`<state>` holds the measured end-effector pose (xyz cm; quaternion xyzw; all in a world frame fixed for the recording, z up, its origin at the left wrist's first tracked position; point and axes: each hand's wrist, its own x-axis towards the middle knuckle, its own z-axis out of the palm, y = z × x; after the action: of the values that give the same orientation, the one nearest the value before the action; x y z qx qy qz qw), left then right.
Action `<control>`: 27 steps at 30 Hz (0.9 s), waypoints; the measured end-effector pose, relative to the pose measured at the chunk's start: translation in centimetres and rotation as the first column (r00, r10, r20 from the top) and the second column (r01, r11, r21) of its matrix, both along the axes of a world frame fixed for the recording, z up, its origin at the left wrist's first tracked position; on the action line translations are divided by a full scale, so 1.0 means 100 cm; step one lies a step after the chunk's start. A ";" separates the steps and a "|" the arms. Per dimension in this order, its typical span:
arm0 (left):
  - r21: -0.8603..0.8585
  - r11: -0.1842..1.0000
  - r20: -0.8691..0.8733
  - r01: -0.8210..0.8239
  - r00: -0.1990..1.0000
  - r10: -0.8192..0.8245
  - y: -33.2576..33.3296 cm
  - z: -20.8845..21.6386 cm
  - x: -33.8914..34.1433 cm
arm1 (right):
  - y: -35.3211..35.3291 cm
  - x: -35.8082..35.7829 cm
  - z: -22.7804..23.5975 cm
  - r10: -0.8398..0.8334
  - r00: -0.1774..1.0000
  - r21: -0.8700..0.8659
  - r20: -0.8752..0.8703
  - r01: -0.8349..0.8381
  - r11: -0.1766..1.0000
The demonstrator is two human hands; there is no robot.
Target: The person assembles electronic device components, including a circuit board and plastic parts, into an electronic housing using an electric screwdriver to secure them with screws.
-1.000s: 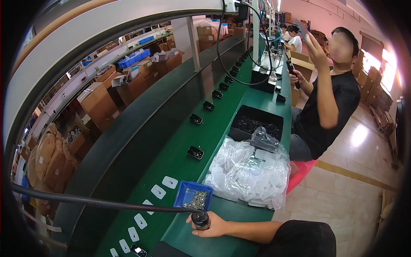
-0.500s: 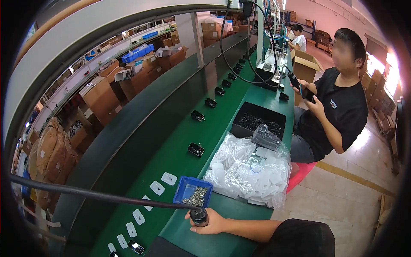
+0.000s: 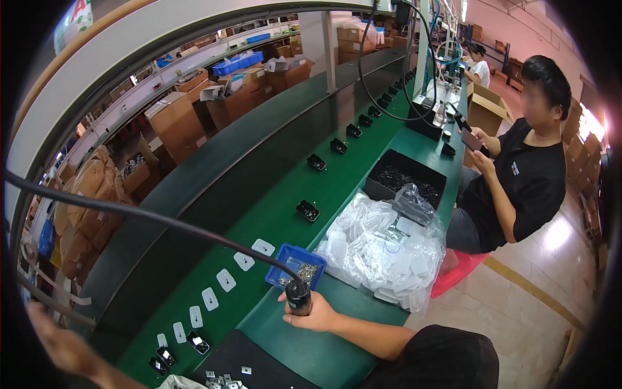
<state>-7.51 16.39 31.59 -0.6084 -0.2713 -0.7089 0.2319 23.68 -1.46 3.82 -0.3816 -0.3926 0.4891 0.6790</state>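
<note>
My right hand is wrapped round a black corded electric screwdriver, upright beside a blue tray of small metal screws; its tip is hidden. A black cable runs from its top to the left. My left hand is at the lower left, beyond the belt's near end, its fingers smeared by motion. Between the hands, a row of white translucent plates with small dark pieces on them lies on the green belt. Small black device housings sit beside the nearest plates.
A clear bag of white plastic parts lies behind the tray, with a black bin of dark parts beyond. Small metal plates lie on a black mat. More housings line the belt. A co-worker sits at right, holding a dark device.
My left hand has come into view at the lower left. The view has shifted, showing more of the black mat and metal plates. My right hand still grips the electric screwdriver.
</note>
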 end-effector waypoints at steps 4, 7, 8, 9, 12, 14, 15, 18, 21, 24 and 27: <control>-0.364 0.927 -0.416 0.085 0.876 -0.244 -0.011 -0.094 0.069 | -0.003 0.005 -0.001 -0.064 0.997 0.021 0.041 0.063 0.998; -0.526 0.832 -0.448 0.176 0.775 -0.447 -0.010 -0.133 0.121 | -0.010 0.014 0.011 -0.119 0.993 -0.031 0.010 0.119 0.992; -0.571 0.800 -0.444 0.184 0.751 -0.490 -0.007 -0.143 0.125 | -0.007 0.014 0.017 -0.147 0.989 0.039 -0.026 0.148 0.988; -0.601 0.776 -0.444 0.194 0.726 -0.525 -0.003 -0.153 0.127 | -0.007 0.016 0.024 -0.176 0.982 0.061 -0.072 0.180 0.982; -0.749 0.639 -0.384 0.177 0.670 -0.635 0.015 -0.185 0.134 | 0.003 0.030 0.046 -0.218 0.958 0.142 -0.189 0.246 0.959; -0.833 0.528 -0.325 0.163 0.627 -0.707 0.026 -0.203 0.148 | 0.004 0.044 0.067 -0.369 0.911 0.182 -0.185 0.401 0.898; -0.856 0.498 -0.320 0.142 0.611 -0.724 0.030 -0.214 0.161 | 0.004 0.053 0.074 -0.439 0.877 0.215 -0.193 0.475 0.853; -0.890 0.455 -0.347 0.039 0.591 -0.728 0.043 -0.233 0.187 | 0.015 0.062 0.091 -0.558 0.818 0.268 -0.140 0.574 0.774; -0.918 0.395 -0.313 0.022 0.570 -0.760 0.054 -0.254 0.223 | 0.028 0.064 0.076 -0.545 0.839 0.244 -0.011 0.530 0.812; -0.921 0.389 -0.326 0.026 0.496 -0.805 0.063 -0.269 0.269 | 0.036 0.063 0.060 -0.535 0.840 0.189 0.093 0.513 0.838; -0.921 0.386 -0.316 0.043 0.497 -0.808 0.070 -0.279 0.320 | 0.042 0.066 0.042 -0.536 0.825 0.239 0.180 0.492 0.837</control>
<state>24.51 23.42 3.71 -0.9189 -0.2576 -0.2073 -0.2149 30.28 2.78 7.99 -0.4660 -0.3966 0.1995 0.7653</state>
